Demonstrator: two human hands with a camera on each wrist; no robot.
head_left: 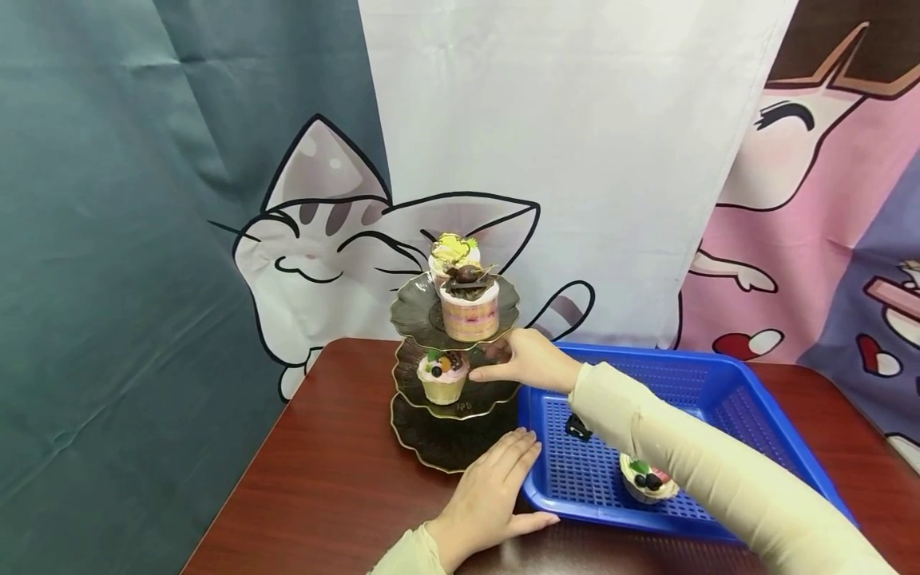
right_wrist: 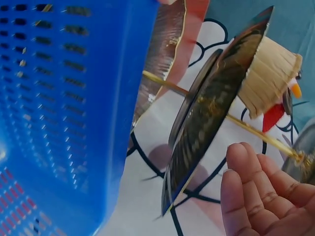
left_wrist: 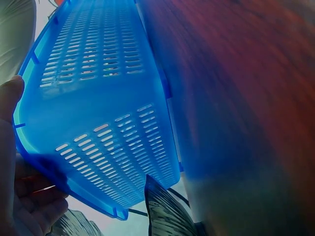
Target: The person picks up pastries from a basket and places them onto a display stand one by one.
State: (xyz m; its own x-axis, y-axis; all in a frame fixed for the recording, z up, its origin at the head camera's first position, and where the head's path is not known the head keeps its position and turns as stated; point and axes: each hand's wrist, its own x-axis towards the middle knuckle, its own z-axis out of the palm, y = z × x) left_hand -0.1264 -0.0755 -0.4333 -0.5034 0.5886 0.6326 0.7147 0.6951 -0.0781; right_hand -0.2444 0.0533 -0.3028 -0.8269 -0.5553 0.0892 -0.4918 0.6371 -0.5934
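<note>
From my head feed, I have the right hand (head_left: pixel 528 359) at the right side of the stand (head_left: pixel 431 439), reaching in between its top tier (head_left: pixel 413 311) and middle tier (head_left: pixel 489 395). My right wrist feed shows its fingers slightly bent and released, with nothing in them. The thumb points left at the fruit cupcake (head_left: pixel 442 387), which stands upright on the left part of the middle tier; thumb and cupcake are very close, and I cannot tell if they touch.

I have the left hand (head_left: pixel 489 495) at the near left corner of the blue basket (head_left: pixel 611 515), fingers extended along its left side and thumb by the near rim. They press against the corner rather than clench.

On the top tier I see a chocolate cake (head_left: pixel 470 314), with a yellow cake (head_left: pixel 453 251) just beyond it. A gold rod (right_wrist: pixel 256 132) joins the tiers. The basket sits right of the stand on the red-brown table (head_left: pixel 309 471); in it, a second cupcake (head_left: pixel 647 483) is near the near side, partly behind the pale right sleeve (head_left: pixel 683 447), and a small black object (head_left: pixel 577 427) lies farther left. A cartoon backdrop (head_left: pixel 589 120) hangs at the far side.
</note>
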